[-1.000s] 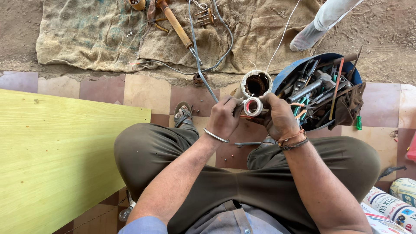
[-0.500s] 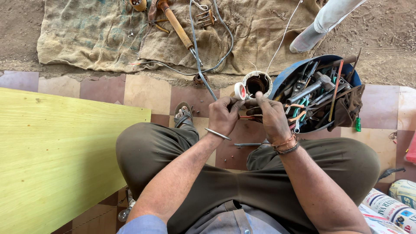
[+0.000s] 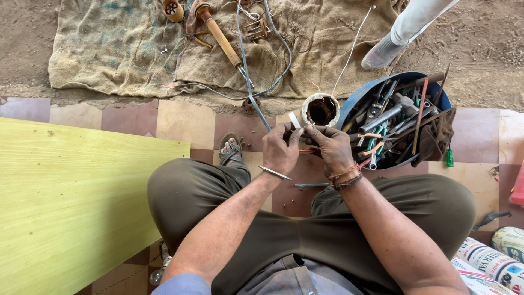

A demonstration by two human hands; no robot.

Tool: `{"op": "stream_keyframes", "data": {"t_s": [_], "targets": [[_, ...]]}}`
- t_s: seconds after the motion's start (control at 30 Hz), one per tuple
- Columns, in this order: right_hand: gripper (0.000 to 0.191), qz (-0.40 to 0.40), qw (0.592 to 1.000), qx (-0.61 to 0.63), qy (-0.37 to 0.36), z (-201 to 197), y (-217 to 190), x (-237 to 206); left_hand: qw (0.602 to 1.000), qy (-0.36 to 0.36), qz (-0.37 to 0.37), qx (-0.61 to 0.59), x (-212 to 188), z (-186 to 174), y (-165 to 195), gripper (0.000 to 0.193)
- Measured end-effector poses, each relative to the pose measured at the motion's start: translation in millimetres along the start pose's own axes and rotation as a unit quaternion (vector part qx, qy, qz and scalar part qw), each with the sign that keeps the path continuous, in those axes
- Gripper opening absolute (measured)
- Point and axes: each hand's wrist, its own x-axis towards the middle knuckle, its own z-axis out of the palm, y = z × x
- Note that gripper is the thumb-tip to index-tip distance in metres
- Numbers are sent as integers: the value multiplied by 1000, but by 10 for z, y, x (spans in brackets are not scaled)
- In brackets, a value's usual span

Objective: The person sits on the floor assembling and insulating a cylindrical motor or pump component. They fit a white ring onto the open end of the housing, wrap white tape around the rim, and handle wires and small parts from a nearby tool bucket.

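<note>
Pinched at the middle of the view, above the lap: a short white strip, tape or sleeving by the look of it (image 3: 295, 120), standing up from the fingertips, with a few thin orange-copper wire ends (image 3: 307, 151) running across just below it. Looks flat, narrow and slightly tilted; too small to tell more.

Closed around both of these, the left hand (image 3: 281, 148) and the right hand (image 3: 330, 147), knuckles nearly touching. Left thumb and forefinger shut tight on the strip; right fingers curled in on the wire ends, no gap showing.

Different from a second ago: no small white tape roll in the grip now, only the strip. Hands drawn closer together and lower, off the mouth of the winding. Suggests a piece already taken from the roll and the work now at the fine stage on the wires.

Just beyond the fingertips, on the tiled floor: a round white-rimmed motor winding with dark copper coils inside (image 3: 321, 109), a thin white lead (image 3: 349, 52) rising from it. Beside that, to the right, a blue round tub (image 3: 357, 101) crammed with pliers, spanners and screwdrivers. Further off, a burlap cloth (image 3: 109, 49) carrying a wooden-handled tool (image 3: 221, 35) and a grey cable (image 3: 244, 60). At the left, a yellow-green board (image 3: 71, 202). At the top right, another person's white-socked foot (image 3: 385, 52).
</note>
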Motion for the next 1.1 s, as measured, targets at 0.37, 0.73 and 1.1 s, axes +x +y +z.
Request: {"op": "stream_keyframes", "data": {"t_s": [0.37, 0.73, 1.1], "targets": [[21, -58, 997, -54, -13, -92, 53, 61, 993, -23, -112, 39, 138, 121, -65, 23], [21, -58, 996, -60, 5, -69, 48, 40, 978, -55, -195, -54, 146, -21, 141, 19], [22, -85, 994, -72, -2, -103, 54, 48, 986, -38, 126, 101, -113, 27, -1, 15]]}}
